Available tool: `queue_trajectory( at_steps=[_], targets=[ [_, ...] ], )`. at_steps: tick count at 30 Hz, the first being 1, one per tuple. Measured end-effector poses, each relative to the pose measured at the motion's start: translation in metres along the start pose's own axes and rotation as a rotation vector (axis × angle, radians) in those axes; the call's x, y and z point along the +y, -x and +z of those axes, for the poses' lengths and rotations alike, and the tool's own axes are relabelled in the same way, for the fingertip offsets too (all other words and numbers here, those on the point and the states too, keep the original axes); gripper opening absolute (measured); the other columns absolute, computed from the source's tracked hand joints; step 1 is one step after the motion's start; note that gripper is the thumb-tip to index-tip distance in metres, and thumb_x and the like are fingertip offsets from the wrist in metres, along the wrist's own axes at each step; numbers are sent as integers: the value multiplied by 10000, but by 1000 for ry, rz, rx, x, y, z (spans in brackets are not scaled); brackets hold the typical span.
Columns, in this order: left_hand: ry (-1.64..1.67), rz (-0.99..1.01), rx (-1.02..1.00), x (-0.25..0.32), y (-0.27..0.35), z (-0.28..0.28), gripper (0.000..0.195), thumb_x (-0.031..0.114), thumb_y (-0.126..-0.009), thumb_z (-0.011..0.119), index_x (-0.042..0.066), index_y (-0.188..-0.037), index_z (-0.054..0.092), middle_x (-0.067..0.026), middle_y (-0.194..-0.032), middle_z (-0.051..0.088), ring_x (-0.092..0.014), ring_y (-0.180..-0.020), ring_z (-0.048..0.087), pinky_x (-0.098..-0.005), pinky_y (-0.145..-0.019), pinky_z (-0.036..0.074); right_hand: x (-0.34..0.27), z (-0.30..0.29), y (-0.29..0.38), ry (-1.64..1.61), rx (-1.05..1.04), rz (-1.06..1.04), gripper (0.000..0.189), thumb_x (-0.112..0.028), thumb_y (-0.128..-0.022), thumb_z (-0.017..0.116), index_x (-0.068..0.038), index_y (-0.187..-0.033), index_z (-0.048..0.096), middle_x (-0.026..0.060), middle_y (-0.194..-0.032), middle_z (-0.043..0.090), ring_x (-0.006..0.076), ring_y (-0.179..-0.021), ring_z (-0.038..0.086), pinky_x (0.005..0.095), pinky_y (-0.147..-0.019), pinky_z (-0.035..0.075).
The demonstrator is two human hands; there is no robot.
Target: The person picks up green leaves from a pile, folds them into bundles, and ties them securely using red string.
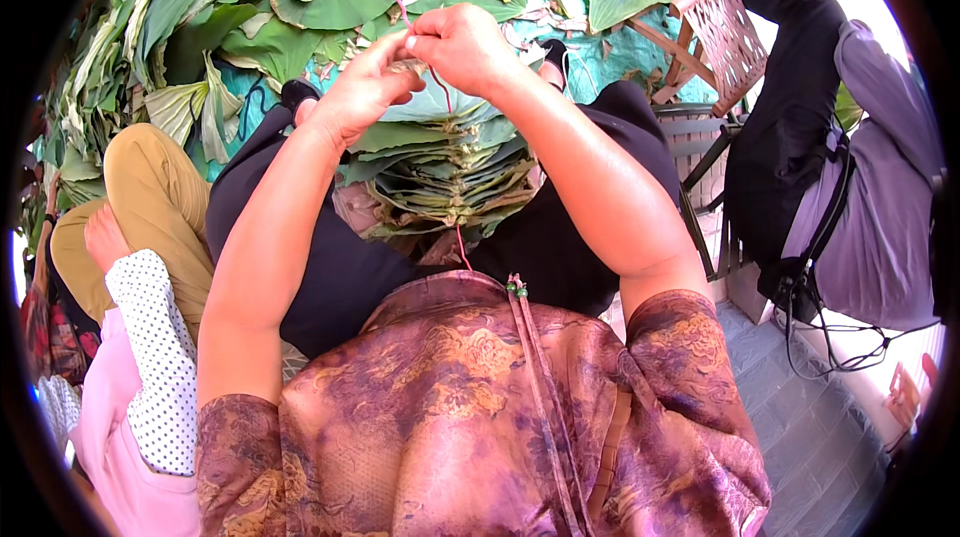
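Note:
Both hands meet above a stack of large green leaves (454, 181), which look like folded lotus leaves, held between my knees. My right hand (466, 44) pinches a thin pink-red cord (441, 81) between thumb and fingers. My left hand (371, 83) has its thumb and forefinger at the same spot on the cord, the other fingers loosely curled. One cord end sticks up past the fingertips, while the dark red length hangs down to the top of the stack. Below the stack a red cord (463, 248) comes out towards my shirt.
Loose leaves (330, 4) are heaped ahead and to the left over a teal sheet (585, 57). A wooden stool with a woven seat (724, 42) stands at right, near a dark slatted chair (686, 143). People sit close on both sides. Black cables (817, 342) hang at right.

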State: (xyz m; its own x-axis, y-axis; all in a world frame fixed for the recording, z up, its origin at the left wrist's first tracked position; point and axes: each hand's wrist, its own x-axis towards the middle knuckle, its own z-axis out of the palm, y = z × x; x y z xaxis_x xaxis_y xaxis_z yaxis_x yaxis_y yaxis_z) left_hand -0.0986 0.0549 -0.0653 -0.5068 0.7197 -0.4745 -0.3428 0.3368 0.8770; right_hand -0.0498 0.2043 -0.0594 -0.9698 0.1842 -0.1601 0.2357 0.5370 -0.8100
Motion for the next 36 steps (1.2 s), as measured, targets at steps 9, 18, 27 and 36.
queue_trajectory(
  at_steps=[9,18,27,36],
  targets=[
    [-227,166,-76,9,5,9,196,224,-859,590,37,-902,629,6,-753,609,-68,-646,548,-202,-571,425,-31,-25,49,-56,282,-167,264,-227,-738,590,-59,-932,649,140,-753,643,303,-738,624,383,-704,489],
    [34,-53,397,4,-25,-97,248,266,-888,557,73,-1037,604,14,-902,633,-47,-716,573,-184,-625,478,15,-2,159,-104,277,145,239,-157,-776,600,2,-952,624,138,-820,653,230,-724,628,319,-673,482],
    [-329,172,151,13,5,-46,250,309,-875,558,79,-932,635,22,-795,622,-15,-623,496,-170,-559,404,-5,83,174,129,209,28,256,-108,-749,576,-83,-1002,611,134,-936,578,330,-832,581,408,-720,469],
    [-287,-26,132,9,23,-42,240,283,-887,537,62,-935,620,17,-772,610,-9,-573,487,-157,-501,395,7,105,196,353,118,-132,312,-74,-766,541,-88,-1076,571,118,-1032,555,321,-890,573,407,-736,481]
  ],
)
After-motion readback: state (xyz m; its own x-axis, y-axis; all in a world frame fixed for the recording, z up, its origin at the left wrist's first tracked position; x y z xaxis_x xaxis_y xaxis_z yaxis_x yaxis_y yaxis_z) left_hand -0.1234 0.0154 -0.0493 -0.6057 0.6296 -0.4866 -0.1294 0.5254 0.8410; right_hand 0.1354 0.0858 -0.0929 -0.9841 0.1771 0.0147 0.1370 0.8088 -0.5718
